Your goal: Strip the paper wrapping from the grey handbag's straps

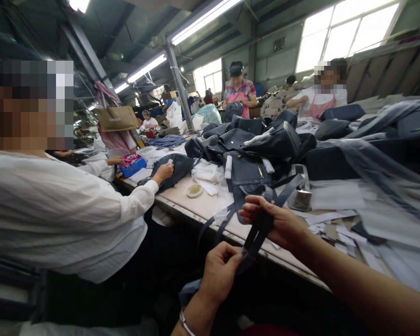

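Note:
In front of the table edge, my left hand (219, 271) pinches the lower end of a dark strap (257, 235), thumb against fingers. Higher and to the right, my right hand (278, 223) has its fingers curled round the same strap, whose upper part sticks up past the knuckles. A navy bag (247, 171) with a gold zipper and white-wrapped pieces lies on the table just behind my right hand. Its long straps hang over the front edge. A clear-sided box (300, 196) stands right of the bag.
A heap of navy bags (276, 140) covers the table's back. White paper strips (331, 228) are scattered on the right. A tape roll (195, 190) lies left of the bag. A co-worker in a white shirt (66, 210) sits close on my left, handling a dark bag (177, 170).

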The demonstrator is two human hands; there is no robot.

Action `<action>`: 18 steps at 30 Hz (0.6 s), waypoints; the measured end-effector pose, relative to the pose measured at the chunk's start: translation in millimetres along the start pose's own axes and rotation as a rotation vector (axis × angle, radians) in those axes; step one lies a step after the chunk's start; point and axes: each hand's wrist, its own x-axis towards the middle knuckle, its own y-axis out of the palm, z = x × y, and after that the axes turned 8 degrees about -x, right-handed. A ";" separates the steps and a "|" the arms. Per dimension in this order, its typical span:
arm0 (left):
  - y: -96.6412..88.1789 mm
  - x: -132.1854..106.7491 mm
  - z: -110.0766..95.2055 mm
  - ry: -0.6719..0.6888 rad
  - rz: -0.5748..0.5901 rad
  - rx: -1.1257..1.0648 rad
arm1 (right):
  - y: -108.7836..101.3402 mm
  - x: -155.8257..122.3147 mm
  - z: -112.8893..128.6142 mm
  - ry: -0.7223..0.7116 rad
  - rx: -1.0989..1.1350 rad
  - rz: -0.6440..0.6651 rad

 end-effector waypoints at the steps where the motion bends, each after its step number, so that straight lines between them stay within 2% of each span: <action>1: 2.4 -1.2 -1.2 0.005 0.000 -0.010 | 2.4 0.2 1.9 -0.001 0.016 0.000; 3: 8.7 -2.2 -3.3 -0.007 -0.011 -0.081 | 8.8 -3.2 -4.0 0.008 -0.009 0.011; 6: 16.6 -0.5 -2.9 -0.007 -0.056 -0.230 | 16.2 -16.7 -29.0 0.022 -0.158 0.045; 9: 17.1 0.4 3.3 0.024 -0.094 -0.214 | 13.0 -26.7 -41.3 -0.002 -0.374 0.074; 10: 15.8 -0.1 5.9 0.026 -0.102 -0.170 | 9.2 -26.2 -37.2 0.002 -0.373 0.079; 12: 12.5 -2.1 10.6 0.029 -0.125 -0.080 | -1.2 -18.0 -17.9 0.056 -0.217 0.071; 15: 10.1 -3.6 14.7 0.059 -0.163 0.010 | -17.2 4.7 17.0 0.126 0.065 -0.048; 17: 11.5 -1.7 15.5 0.060 -0.160 0.039 | -23.2 17.9 24.1 0.128 0.079 -0.152; 18: 12.7 0.3 15.6 0.049 -0.145 0.039 | -24.2 22.2 20.0 0.123 0.056 -0.190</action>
